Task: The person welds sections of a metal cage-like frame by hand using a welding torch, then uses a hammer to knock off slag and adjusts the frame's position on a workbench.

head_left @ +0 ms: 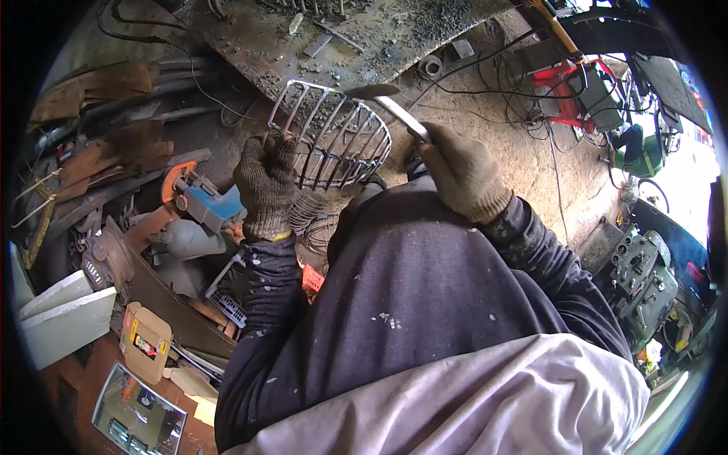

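My left hand (267, 178), in a brown knitted work glove, is closed on the left side of a cage-like basket (337, 133) of bent metal rods. The basket hangs tilted in front of me, below the edge of a dirty metal table (280, 64). In my right hand (464, 171), gloved the same way, is a chipping hammer (406, 115) with a flat bright metal handle and a dark, tapered head. Its head lies over the basket's upper right rim; whether they touch I cannot tell.
Dark crumbs and metal scraps litter the tabletop. Cables cross the floor near a red machine (561, 91) at the far right. A blue and orange tool (208, 203), a grey cylinder (189, 239) and wood boards (98, 91) crowd the left. A grey-green machine (641, 277) stands at right.
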Demonstrator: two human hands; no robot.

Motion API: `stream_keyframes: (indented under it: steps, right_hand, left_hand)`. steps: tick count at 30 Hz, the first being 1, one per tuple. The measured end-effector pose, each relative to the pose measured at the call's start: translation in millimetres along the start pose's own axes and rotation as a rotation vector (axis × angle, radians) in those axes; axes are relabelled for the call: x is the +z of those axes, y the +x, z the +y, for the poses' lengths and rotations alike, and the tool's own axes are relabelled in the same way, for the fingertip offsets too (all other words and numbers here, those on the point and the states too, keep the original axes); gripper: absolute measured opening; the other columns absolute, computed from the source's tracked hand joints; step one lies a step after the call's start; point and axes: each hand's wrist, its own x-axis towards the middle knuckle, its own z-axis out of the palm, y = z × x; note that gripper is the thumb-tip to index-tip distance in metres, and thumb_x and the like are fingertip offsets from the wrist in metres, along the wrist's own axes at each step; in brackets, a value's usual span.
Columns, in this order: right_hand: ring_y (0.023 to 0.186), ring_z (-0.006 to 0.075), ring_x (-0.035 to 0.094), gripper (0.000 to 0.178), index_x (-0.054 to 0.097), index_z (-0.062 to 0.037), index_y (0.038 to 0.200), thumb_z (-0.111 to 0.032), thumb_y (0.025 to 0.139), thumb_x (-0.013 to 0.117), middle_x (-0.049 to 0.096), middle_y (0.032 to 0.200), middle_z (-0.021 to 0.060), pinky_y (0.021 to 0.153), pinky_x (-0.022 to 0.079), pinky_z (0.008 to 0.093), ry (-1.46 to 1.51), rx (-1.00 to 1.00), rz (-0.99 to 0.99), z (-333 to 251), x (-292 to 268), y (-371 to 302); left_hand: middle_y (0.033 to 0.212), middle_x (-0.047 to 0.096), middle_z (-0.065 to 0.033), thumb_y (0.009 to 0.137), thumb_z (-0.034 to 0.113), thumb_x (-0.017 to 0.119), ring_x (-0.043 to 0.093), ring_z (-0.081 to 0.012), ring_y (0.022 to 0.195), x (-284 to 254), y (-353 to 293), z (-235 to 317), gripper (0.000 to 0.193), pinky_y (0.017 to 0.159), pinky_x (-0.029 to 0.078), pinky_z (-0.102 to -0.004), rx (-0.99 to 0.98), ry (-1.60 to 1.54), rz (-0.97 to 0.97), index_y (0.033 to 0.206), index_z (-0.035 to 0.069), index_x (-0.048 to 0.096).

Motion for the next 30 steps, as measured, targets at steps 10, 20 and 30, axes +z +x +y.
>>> stream_keyframes:
  steps: [10, 20, 30]
  right_hand:
    - [0.077, 0.0355, 0.065, 0.029, 0.059, -0.0046, 0.118, -0.02, 0.093, 0.055, 0.065, 0.085, 0.0192, 0.067, 0.051, 0.0419, -0.049, -0.057, -0.016, -5.8, -1.5, -0.7]
    - [0.07, 0.0302, 0.066, 0.03, 0.059, -0.0041, 0.12, -0.018, 0.094, 0.055, 0.065, 0.078, 0.0152, 0.062, 0.051, 0.0378, 0.021, -0.016, 0.016, -12.0, -6.9, 1.3]
    - [0.073, 0.0332, 0.066, 0.031, 0.058, -0.0039, 0.12, -0.02, 0.094, 0.056, 0.065, 0.082, 0.0164, 0.062, 0.051, 0.0398, 0.001, -0.179, 0.005, -10.6, 3.7, 14.2]
  left_hand:
    - [0.075, 0.06, -0.0029, 0.093, 0.033, 0.065, 0.058, -0.0096, 0.057, -4.5, 0.1, -1.2, 0.03, 0.048, 0.046, -0.0261, 0.028, 0.16, -0.011, 0.09, 0.004, 0.059]
    - [0.066, 0.057, -0.0066, 0.093, 0.036, 0.064, 0.059, -0.012, 0.059, -6.5, 2.8, 14.5, 0.034, 0.048, 0.045, -0.0291, 0.068, 0.146, -0.002, 0.085, 0.004, 0.057]
    - [0.065, 0.059, -0.0117, 0.09, 0.038, 0.067, 0.06, -0.0215, 0.06, -7.5, 3.7, 16.8, 0.039, 0.053, 0.044, -0.0336, 0.035, 0.142, 0.002, 0.08, 0.002, 0.055]
